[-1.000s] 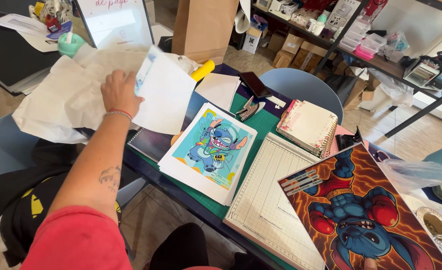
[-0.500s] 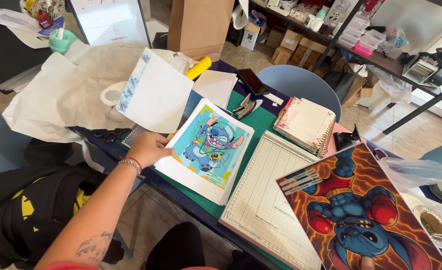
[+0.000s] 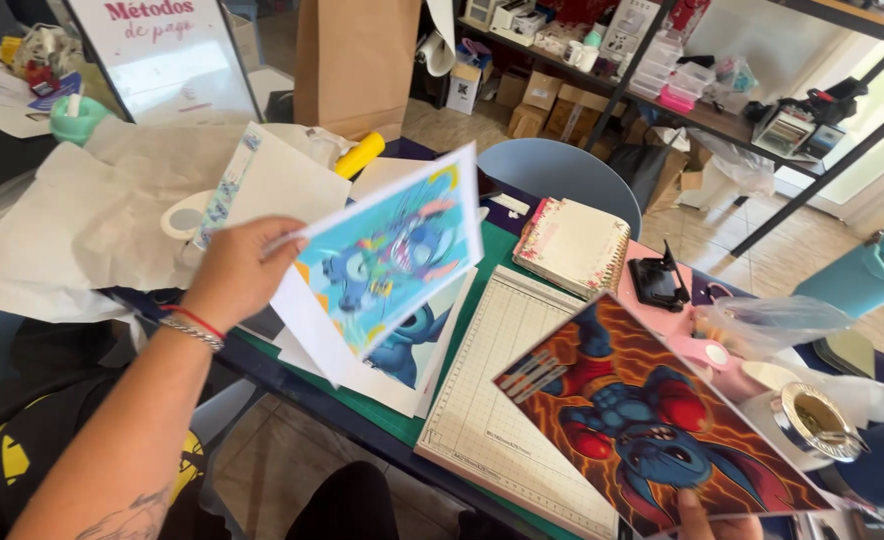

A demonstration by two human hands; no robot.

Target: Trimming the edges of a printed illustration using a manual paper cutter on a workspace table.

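Observation:
My left hand grips the left edge of a print of a blue cartoon creature and holds it tilted above the table. Under it a second print with a blue creature lies on the green cutting mat. At the bottom edge, only the thumb of my right hand shows. It pinches the lower edge of a large red and orange print of a blue creature. That big print hangs over a white gridded paper trimmer.
Crumpled beige paper, a tape roll and a yellow tube lie at the left. A spiral notebook, a black tool and a clear plastic bag sit to the right. A brown paper bag, a blue chair and shelves stand behind.
My left hand came down from the paper heap to the table, took the small print by its edge and lifted it, uncovering a second print below.

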